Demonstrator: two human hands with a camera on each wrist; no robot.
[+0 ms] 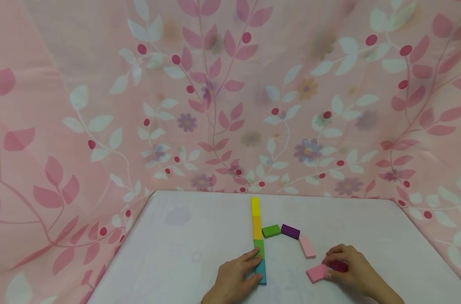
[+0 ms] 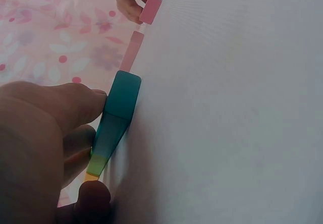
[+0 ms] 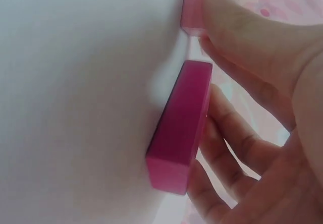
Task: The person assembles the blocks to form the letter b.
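Observation:
My left hand (image 1: 234,274) rests along a straight row of blocks, its fingers on the green block (image 1: 259,247) and its thumb on the teal block (image 1: 263,270). The teal block also shows close up in the left wrist view (image 2: 123,95). At the right, my right hand (image 1: 350,268) pinches the end of a pink block (image 1: 315,274) between thumb and index finger. A magenta block (image 3: 179,123) lies beside its other fingers, partly hidden in the head view. A light pink block (image 1: 307,247) sits just beyond.
Yellow (image 1: 255,207) and orange (image 1: 257,228) blocks form the far part of the row. A second green block (image 1: 271,231) and a purple block (image 1: 290,231) curve rightward from it. The white table (image 1: 169,253) meets a floral pink cloth (image 1: 222,105) behind.

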